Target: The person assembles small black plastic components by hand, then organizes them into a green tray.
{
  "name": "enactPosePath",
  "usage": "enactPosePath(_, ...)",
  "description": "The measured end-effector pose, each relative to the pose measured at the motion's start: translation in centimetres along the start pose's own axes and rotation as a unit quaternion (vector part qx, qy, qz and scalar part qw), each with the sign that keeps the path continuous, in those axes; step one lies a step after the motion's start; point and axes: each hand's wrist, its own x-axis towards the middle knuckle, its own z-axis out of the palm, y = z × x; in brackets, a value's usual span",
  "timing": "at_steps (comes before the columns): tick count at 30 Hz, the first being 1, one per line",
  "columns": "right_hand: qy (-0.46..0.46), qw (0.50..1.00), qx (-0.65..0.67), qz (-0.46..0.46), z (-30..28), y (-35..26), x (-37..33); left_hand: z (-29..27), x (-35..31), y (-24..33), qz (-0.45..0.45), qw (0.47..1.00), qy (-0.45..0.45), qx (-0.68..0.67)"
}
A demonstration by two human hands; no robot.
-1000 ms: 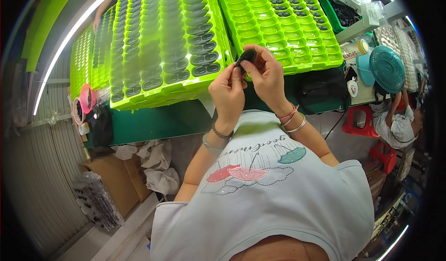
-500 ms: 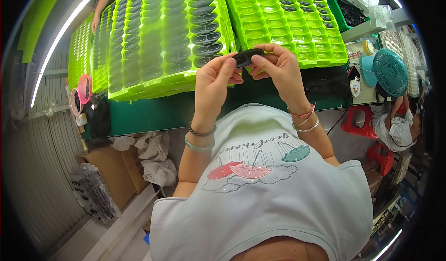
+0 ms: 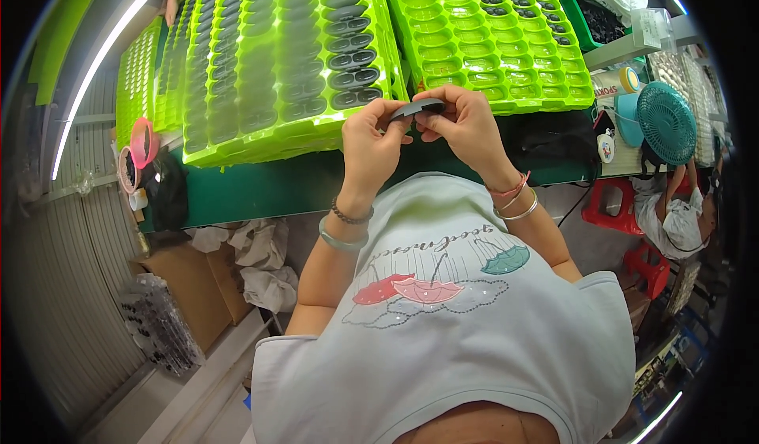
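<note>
Between my two hands is a small black oval plastic piece [image 3: 417, 109], seen nearly edge-on, its kind unclear. My left hand [image 3: 373, 139] pinches its left end between thumb and fingers. The right end is gripped by my right hand [image 3: 462, 121], thumb below and fingers behind. Both hands hover just in front of the green trays. Left of them lies a bright green tray [image 3: 315, 124] with rows of similar dark oval pieces [image 3: 356, 79] in its pockets. Another green tray [image 3: 489, 56], on the right, has many bare pockets and some dark pieces toward its far side.
Under the trays is a dark green table [image 3: 237, 199]. A teal fan [image 3: 666, 122] stands at the right, near a red stool [image 3: 613, 207]. A pink-rimmed round object [image 3: 144, 143] sits at the left edge. Another person's hand [image 3: 171, 7] reaches in at the upper left.
The black piece has turned from showing its recessed face to nearly edge-on, and both hands have moved slightly nearer to me. The other person's hand has shifted up and right.
</note>
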Motion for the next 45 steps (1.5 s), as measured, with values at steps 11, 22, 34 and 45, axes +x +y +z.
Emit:
enactPosePath(11, 0.004, 0.986, 0.146, 0.078, -0.9, -0.6, 0.3, -2.2, 1.5, 2.6, -0.100, 0.972, -0.140, -0.157)
enactPosePath(22, -0.009, 0.989, 0.129, 0.068, 0.6, -1.3, 0.8, -3.3, 1.4, 2.7, -0.023, 0.995, -0.085, -0.046)
enactPosePath(34, -0.072, 0.997, 0.007, 0.004, 2.3, -1.1, 2.2, -7.6, 5.0, 4.0, 0.265, 0.884, 0.054, 0.381)
enactPosePath(45, 0.042, 0.997, -0.072, -0.008, -3.0, 0.1, 1.0, -22.5, 18.8, 2.4, 0.067, 0.823, 0.073, 0.560)
